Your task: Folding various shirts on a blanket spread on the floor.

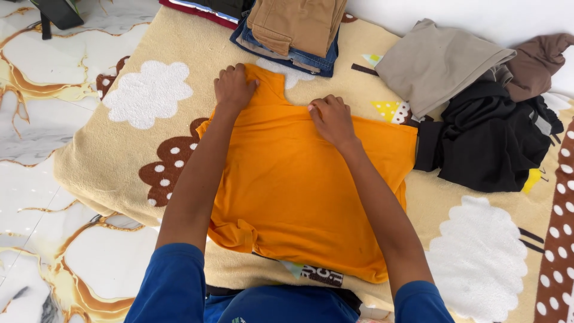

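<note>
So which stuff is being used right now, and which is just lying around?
In use:
- orange shirt, spread flat on the blanket
- left hand and right hand, both pressing on it

Lying about:
- folded clothes stack
- grey garment
- brown garment
- black garment

One head-worn camera looks steeply down from above the person's chest, facing forward across the blanket (119, 161). It sits close, arms filling the lower middle, floor tiles (36, 197) at left, wall edge at top right.
</note>
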